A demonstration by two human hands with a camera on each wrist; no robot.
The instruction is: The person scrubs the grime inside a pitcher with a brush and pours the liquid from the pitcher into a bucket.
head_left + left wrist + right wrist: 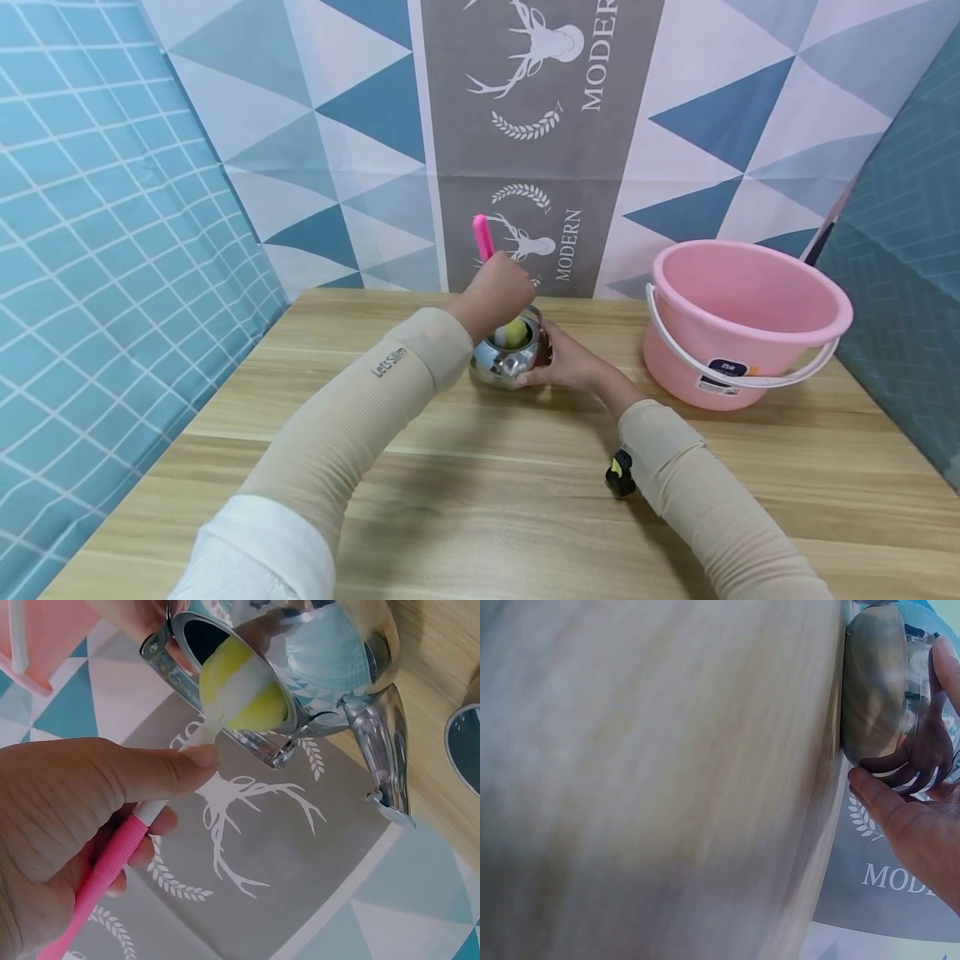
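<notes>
A shiny metal teapot stands on the table, its round mouth uncovered. My left hand grips a cleaning brush by its pink handle, thumb pressed along the pale neck in the left wrist view. The brush's yellow-and-white sponge head sits in the mouth of the pot, its lower part hidden inside. Around the pot's right side my right hand holds the body between thumb and fingers. In the left wrist view the spout and the hinged handle show.
To the right stands a pink bucket with a white carrying handle. Patterned cloth rises behind the wooden table, with blue tiled sheeting at the left. A metal-rimmed round thing is cut off in the left wrist view.
</notes>
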